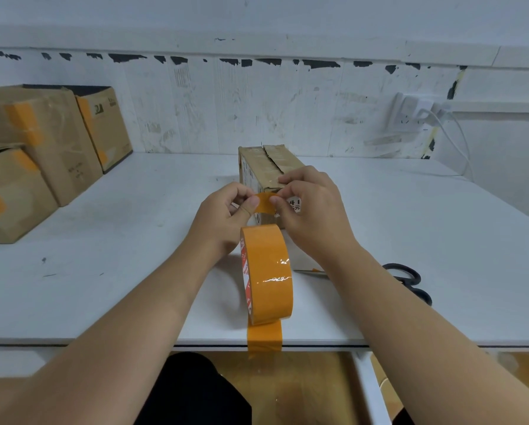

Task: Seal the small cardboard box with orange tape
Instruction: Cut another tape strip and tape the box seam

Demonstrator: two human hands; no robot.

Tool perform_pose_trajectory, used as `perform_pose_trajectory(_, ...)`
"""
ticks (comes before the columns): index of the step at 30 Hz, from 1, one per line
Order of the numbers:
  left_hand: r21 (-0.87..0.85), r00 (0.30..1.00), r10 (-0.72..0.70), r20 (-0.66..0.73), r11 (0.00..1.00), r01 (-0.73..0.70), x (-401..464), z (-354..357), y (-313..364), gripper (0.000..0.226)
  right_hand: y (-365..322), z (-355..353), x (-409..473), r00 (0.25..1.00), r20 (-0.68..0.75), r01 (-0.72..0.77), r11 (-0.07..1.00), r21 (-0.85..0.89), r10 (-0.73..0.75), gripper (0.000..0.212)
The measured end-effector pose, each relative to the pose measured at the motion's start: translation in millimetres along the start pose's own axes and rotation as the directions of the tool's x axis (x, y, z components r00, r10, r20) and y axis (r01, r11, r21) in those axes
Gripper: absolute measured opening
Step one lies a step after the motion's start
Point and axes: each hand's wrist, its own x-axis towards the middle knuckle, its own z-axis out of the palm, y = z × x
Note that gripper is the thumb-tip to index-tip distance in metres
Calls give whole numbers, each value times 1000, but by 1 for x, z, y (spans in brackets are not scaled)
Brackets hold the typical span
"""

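A small cardboard box (pixel 267 165) lies on the white table (pixel 134 228), its top seam running away from me. My left hand (pixel 223 222) and my right hand (pixel 310 207) each pinch one side of a short piece of orange tape (pixel 265 201), held just in front of the box's near top edge. A roll of orange tape (pixel 267 273) stands on edge on the table between my wrists. A loose strip of tape (pixel 264 337) runs from under the roll over the table's front edge.
Several larger cardboard boxes (pixel 42 154) patched with orange tape are stacked at the left. Black scissors (pixel 409 279) lie on the table to the right, partly behind my right forearm. A wall socket with white cables (pixel 425 113) sits at the back right.
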Motion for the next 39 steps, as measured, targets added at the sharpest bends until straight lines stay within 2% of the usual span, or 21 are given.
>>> perform_pose_trajectory(12,31,997,-54,-57,998,56,3,4,3,15,0,1,2,1000,-30,1,1000,-28,-2,12)
perform_pose_trajectory(19,49,997,-61,-37,997,62,3,3,3,12,1,0,2,999,-34,1,999,-51,-3,12)
perform_pose_trajectory(26,81,995,-94,-42,992,97,4,4,3,25,0,1,3,998,-56,-7,998,-54,4,11)
perform_pose_trajectory(33,15,991,-131,-37,991,132,5,5,2,25,1,1,2,994,-104,31,1000,6,-30,19)
perform_pose_trajectory(39,-51,986,-161,-30,986,160,6,5,3,16,0,4,3,989,-140,51,999,10,-49,7)
